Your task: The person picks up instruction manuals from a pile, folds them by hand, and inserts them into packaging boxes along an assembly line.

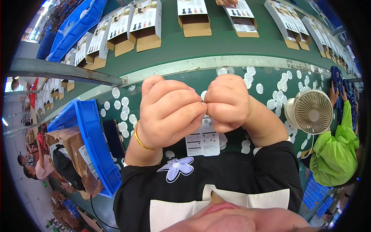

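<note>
Left hand: the left hand is up over the middle of the green bench, fingers curled in, fingertips pinched tight against the right hand's. A gold bangle sits on its wrist.
Right hand: the right hand is balled up too, thumb and fingers pressed together right where they meet the left. Something small is squeezed between the two hands, but it's hidden by the fingers, so I can't tell what it is.
Leaflet: a white printed leaflet lies flat on the bench just below the hands, near the person's edge, partly covered by them.
Stickers: round white stickers are scattered all over the bench top, thick toward the left of the hands and toward the right end.
Fan: a small cream fan stands at the right end of the bench, grille facing us, well apart from the hands.
Blue bin: a blue bin sits at the left end of the bench, brown paper and dark things inside.
Boxes: open cardboard boxes with white printed flaps line the green belt beyond the far edge of the bench.
Neighbour: a person in a bright green sleeve works by the right end, hand up near dark blue fan blades.
</note>
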`<control>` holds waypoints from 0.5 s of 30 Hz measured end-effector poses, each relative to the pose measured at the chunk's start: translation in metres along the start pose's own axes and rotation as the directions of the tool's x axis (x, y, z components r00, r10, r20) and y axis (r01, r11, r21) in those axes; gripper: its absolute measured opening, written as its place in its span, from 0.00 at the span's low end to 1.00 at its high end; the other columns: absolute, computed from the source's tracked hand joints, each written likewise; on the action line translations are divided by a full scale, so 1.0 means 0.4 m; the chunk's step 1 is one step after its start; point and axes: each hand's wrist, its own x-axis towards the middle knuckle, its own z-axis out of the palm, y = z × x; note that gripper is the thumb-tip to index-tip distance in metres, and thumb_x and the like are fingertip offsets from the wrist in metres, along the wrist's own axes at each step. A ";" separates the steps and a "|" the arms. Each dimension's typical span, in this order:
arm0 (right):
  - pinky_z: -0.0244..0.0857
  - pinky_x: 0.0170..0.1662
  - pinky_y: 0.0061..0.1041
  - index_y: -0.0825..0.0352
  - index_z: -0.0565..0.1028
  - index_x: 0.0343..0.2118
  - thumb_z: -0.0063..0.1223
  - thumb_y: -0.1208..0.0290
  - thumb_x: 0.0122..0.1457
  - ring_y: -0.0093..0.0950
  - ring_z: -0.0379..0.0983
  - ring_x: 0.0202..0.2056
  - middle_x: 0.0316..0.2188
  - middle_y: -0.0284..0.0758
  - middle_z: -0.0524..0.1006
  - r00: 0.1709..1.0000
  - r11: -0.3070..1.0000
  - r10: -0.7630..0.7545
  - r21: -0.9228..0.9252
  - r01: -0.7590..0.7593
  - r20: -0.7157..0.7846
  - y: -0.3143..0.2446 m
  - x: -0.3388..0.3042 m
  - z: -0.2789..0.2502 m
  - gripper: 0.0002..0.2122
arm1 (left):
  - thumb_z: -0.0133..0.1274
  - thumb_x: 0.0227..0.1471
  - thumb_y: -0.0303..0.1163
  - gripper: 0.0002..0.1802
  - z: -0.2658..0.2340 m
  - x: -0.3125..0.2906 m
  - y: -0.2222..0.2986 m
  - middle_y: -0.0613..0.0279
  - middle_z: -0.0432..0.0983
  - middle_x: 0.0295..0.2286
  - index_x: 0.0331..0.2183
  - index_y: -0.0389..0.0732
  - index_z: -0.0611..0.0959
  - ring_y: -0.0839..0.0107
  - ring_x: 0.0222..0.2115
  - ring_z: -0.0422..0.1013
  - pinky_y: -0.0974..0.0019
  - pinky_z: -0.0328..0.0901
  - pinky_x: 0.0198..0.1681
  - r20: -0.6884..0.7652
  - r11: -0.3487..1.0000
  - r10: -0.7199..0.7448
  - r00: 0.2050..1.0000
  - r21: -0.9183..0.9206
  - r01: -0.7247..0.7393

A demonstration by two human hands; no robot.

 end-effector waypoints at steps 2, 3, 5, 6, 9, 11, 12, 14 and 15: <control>0.52 0.16 0.23 0.64 0.64 0.15 0.50 0.68 0.23 0.26 0.59 0.15 0.17 0.30 0.63 1.000 1.000 -0.005 0.003 0.005 0.004 -0.001 0.000 0.001 0.11 | 0.58 0.26 0.19 0.13 0.008 -0.004 -0.003 0.68 0.73 0.23 0.22 0.43 0.76 0.67 0.25 0.68 0.65 0.57 0.28 -0.028 1.000 0.018 0.999 0.011 -0.017; 0.52 0.16 0.23 0.64 0.66 0.16 0.51 0.69 0.24 0.26 0.60 0.15 0.17 0.30 0.64 1.000 1.000 -0.005 -0.012 0.004 -0.019 -0.003 0.002 0.001 0.11 | 0.57 0.27 0.21 0.12 0.012 -0.005 -0.005 0.69 0.72 0.23 0.22 0.44 0.77 0.69 0.25 0.68 0.66 0.57 0.29 -0.060 1.000 0.022 0.998 0.002 -0.022; 0.53 0.16 0.23 0.64 0.67 0.18 0.51 0.70 0.25 0.26 0.60 0.15 0.18 0.30 0.65 0.999 1.000 -0.015 -0.018 0.014 -0.047 -0.007 0.008 0.004 0.11 | 0.57 0.28 0.24 0.11 0.012 -0.012 -0.008 0.69 0.72 0.24 0.23 0.44 0.78 0.71 0.26 0.68 0.66 0.56 0.29 -0.091 1.000 0.025 0.996 0.009 -0.024; 0.53 0.16 0.23 0.64 0.69 0.19 0.52 0.72 0.28 0.26 0.61 0.15 0.18 0.30 0.66 0.998 1.000 -0.009 -0.028 0.008 -0.062 -0.013 0.013 0.001 0.10 | 0.55 0.29 0.22 0.10 0.009 -0.017 -0.007 0.67 0.72 0.24 0.23 0.43 0.76 0.69 0.26 0.68 0.67 0.58 0.30 -0.136 0.991 -0.107 0.985 -0.091 0.095; 0.56 0.19 0.24 0.64 0.70 0.23 0.54 0.72 0.33 0.28 0.64 0.18 0.20 0.30 0.68 0.997 0.996 0.067 -0.061 -0.069 -0.030 -0.030 0.026 -0.005 0.10 | 0.50 0.37 0.19 0.07 0.045 -0.042 -0.043 0.60 0.69 0.24 0.24 0.38 0.72 0.69 0.26 0.66 0.69 0.62 0.32 -0.311 0.846 -0.452 0.836 -0.446 0.292; 0.60 0.23 0.26 0.63 0.71 0.28 0.56 0.71 0.40 0.31 0.67 0.22 0.23 0.32 0.70 0.974 0.972 0.221 -0.088 -0.216 0.046 -0.043 0.044 0.002 0.10 | 0.44 0.49 0.24 0.03 0.073 -0.038 -0.075 0.61 0.67 0.24 0.25 0.36 0.70 0.73 0.26 0.64 0.71 0.60 0.32 -0.240 0.574 -0.721 0.650 -0.732 0.367; 0.62 0.26 0.27 0.65 0.72 0.30 0.57 0.72 0.40 0.32 0.68 0.25 0.25 0.33 0.71 0.938 0.949 0.303 -0.144 -0.280 0.166 -0.046 0.056 0.005 0.12 | 0.42 0.52 0.26 0.07 0.092 -0.046 -0.104 0.62 0.67 0.23 0.24 0.36 0.70 0.73 0.25 0.64 0.72 0.60 0.32 -0.149 0.401 -0.817 0.557 -0.841 0.363; 0.62 0.37 0.27 0.67 0.72 0.37 0.59 0.66 0.42 0.32 0.68 0.35 0.31 0.34 0.72 0.776 0.876 0.477 -0.290 -0.385 0.413 -0.045 0.060 0.014 0.18 | 0.44 0.54 0.32 0.09 0.139 -0.067 -0.171 0.63 0.68 0.23 0.25 0.37 0.71 0.75 0.25 0.64 0.74 0.59 0.30 0.111 0.067 -0.888 0.446 -0.929 0.365; 0.62 0.37 0.27 0.67 0.72 0.37 0.59 0.66 0.42 0.32 0.68 0.35 0.31 0.34 0.72 0.775 0.875 0.479 -0.293 -0.386 0.411 -0.057 0.043 0.022 0.18 | 0.45 0.54 0.32 0.09 0.158 -0.079 -0.194 0.63 0.69 0.23 0.26 0.38 0.72 0.75 0.25 0.64 0.74 0.59 0.30 0.242 -0.105 -0.907 0.344 -0.922 0.373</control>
